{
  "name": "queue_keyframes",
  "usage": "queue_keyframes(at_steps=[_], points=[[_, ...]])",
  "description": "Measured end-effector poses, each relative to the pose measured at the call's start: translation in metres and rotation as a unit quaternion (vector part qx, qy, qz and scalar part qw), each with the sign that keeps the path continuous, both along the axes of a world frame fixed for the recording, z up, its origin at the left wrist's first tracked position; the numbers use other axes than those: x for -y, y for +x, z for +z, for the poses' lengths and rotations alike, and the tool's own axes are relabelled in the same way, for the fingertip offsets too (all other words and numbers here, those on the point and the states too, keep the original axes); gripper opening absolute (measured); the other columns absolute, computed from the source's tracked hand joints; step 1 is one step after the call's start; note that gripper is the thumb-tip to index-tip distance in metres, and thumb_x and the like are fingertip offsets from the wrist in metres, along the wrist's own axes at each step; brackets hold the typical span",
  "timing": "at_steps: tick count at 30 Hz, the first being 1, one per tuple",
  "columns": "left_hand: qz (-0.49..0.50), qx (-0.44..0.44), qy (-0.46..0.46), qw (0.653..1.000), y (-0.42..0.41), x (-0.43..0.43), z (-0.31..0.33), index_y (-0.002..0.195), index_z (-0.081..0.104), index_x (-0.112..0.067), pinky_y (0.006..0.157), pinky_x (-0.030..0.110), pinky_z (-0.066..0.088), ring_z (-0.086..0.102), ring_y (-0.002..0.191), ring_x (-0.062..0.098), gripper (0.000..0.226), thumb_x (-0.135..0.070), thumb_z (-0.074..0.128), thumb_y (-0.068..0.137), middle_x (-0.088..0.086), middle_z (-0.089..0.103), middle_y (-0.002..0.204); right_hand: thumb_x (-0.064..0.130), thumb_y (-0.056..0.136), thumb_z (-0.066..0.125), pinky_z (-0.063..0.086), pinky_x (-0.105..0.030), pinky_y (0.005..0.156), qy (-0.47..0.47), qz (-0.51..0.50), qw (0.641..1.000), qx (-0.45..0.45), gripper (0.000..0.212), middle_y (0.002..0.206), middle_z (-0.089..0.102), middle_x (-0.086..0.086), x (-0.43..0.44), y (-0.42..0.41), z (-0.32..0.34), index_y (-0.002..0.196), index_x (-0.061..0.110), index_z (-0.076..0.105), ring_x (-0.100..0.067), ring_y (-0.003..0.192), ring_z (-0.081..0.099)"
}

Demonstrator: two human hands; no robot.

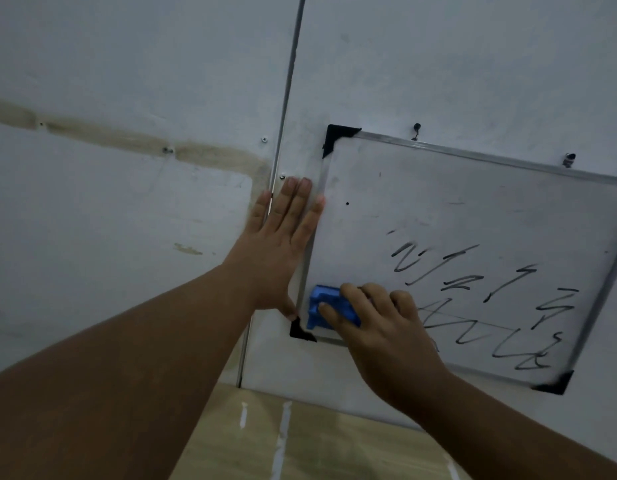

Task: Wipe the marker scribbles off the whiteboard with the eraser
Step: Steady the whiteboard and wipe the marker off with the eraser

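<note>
A small whiteboard [421, 188] with a metal frame and black corner caps hangs tilted on the wall. Black marker scribbles [480, 299] cover its lower right half; the upper left part is mostly white. My right hand [379, 327] grips a blue eraser [322, 303] and presses it on the board near the lower left corner. My left hand [283, 237] lies flat with fingers spread against the wall and the board's left edge.
The pale wall [127, 64] has a vertical metal strip [286, 98] left of the board and a stained horizontal band with screws [168, 150]. Two hooks [417, 128] hold the board's top edge. A light wooden floor [300, 438] shows below.
</note>
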State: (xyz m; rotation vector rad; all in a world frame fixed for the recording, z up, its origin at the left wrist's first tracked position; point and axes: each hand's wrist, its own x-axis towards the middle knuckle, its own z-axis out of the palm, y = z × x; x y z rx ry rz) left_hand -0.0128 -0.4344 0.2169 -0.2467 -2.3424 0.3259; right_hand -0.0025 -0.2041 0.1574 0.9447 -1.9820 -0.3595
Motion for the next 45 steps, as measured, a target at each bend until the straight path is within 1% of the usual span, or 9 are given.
queue_keyframes(at_steps=[2, 6, 12, 18, 23, 30, 35, 40, 45], points=[[0.003, 0.002, 0.001, 1.0, 0.001, -0.001, 0.0, 0.151, -0.033, -0.006, 0.124, 0.058, -0.011, -0.035, 0.147, 0.04, 0.175, -0.086, 0.078, 0.042, 0.022, -0.038, 0.16, 0.019, 0.077, 0.077, 0.038, -0.045, 0.085, 0.002, -0.005, 1.0, -0.016, 0.063, 0.136, 0.054, -0.015, 0.0, -0.001, 0.01, 0.136, 0.022, 0.054, -0.034, 0.115, 0.053], [0.005, 0.0, 0.005, 1.0, 0.0, -0.001, -0.001, 0.152, -0.031, -0.006, 0.124, 0.059, -0.009, -0.033, 0.148, 0.04, 0.175, -0.084, 0.08, 0.042, 0.022, -0.036, 0.16, 0.019, 0.08, 0.076, 0.037, -0.045, 0.084, -0.1, -0.024, 0.994, -0.021, 0.062, 0.135, 0.054, -0.016, 0.014, 0.0, 0.018, 0.137, 0.02, 0.053, -0.036, 0.114, 0.052], [0.007, 0.005, 0.011, 1.0, 0.003, -0.002, -0.005, 0.149, -0.037, -0.008, 0.125, 0.056, -0.01, -0.036, 0.147, 0.039, 0.171, -0.082, 0.079, 0.048, 0.02, -0.041, 0.158, 0.021, 0.076, 0.076, 0.035, -0.045, 0.087, 0.001, -0.013, 1.0, 0.01, 0.066, 0.137, 0.054, -0.015, -0.003, 0.004, -0.015, 0.138, 0.023, 0.053, -0.033, 0.117, 0.053], [0.009, 0.005, 0.013, 1.0, 0.004, -0.004, -0.005, 0.149, -0.037, -0.008, 0.125, 0.057, -0.009, -0.035, 0.147, 0.039, 0.172, -0.08, 0.081, 0.047, 0.021, -0.04, 0.159, 0.017, 0.081, 0.071, 0.033, -0.044, 0.082, -0.093, -0.028, 0.995, -0.033, 0.058, 0.133, 0.055, -0.018, 0.002, -0.001, 0.009, 0.136, 0.019, 0.053, -0.036, 0.112, 0.052], [0.007, 0.01, 0.018, 1.0, 0.005, -0.004, -0.006, 0.148, -0.04, -0.009, 0.125, 0.056, -0.01, -0.037, 0.147, 0.038, 0.17, -0.081, 0.079, 0.049, 0.02, -0.043, 0.157, 0.02, 0.08, 0.074, 0.037, -0.045, 0.087, -0.004, -0.016, 1.0, 0.0, 0.063, 0.136, 0.055, -0.017, -0.009, 0.0, -0.015, 0.139, 0.023, 0.051, -0.034, 0.116, 0.053], [0.009, 0.011, 0.016, 1.0, 0.005, -0.003, -0.006, 0.147, -0.04, -0.009, 0.125, 0.056, -0.009, -0.037, 0.146, 0.039, 0.17, -0.081, 0.079, 0.05, 0.02, -0.044, 0.156, 0.016, 0.082, 0.071, 0.035, -0.045, 0.084, -0.095, -0.012, 0.995, -0.022, 0.058, 0.133, 0.055, -0.017, 0.002, -0.002, -0.005, 0.137, 0.021, 0.053, -0.035, 0.113, 0.052], [0.004, 0.013, 0.017, 1.0, 0.005, -0.004, -0.006, 0.147, -0.041, -0.009, 0.124, 0.056, -0.011, -0.038, 0.146, 0.039, 0.169, -0.081, 0.078, 0.051, 0.019, -0.045, 0.156, 0.017, 0.076, 0.078, 0.036, -0.046, 0.087, -0.005, -0.008, 1.0, -0.004, 0.067, 0.134, 0.056, -0.016, -0.015, 0.0, -0.019, 0.138, 0.023, 0.051, -0.035, 0.115, 0.055], [0.006, 0.011, 0.018, 1.0, 0.005, -0.003, -0.006, 0.149, -0.038, -0.009, 0.124, 0.057, -0.011, -0.037, 0.147, 0.039, 0.171, -0.081, 0.08, 0.048, 0.02, -0.044, 0.156, 0.018, 0.082, 0.072, 0.034, -0.046, 0.085, -0.086, -0.026, 0.995, -0.039, 0.059, 0.133, 0.055, -0.017, -0.013, -0.004, 0.008, 0.138, 0.021, 0.053, -0.036, 0.113, 0.052], [0.005, 0.013, 0.026, 1.0, 0.006, -0.006, -0.008, 0.149, -0.038, -0.01, 0.124, 0.057, -0.01, -0.037, 0.147, 0.038, 0.171, -0.077, 0.082, 0.048, 0.019, -0.045, 0.156, 0.018, 0.077, 0.077, 0.034, -0.044, 0.085, -0.015, -0.011, 1.0, -0.02, 0.064, 0.133, 0.057, -0.017, -0.022, 0.001, -0.008, 0.137, 0.022, 0.055, -0.035, 0.113, 0.057]])
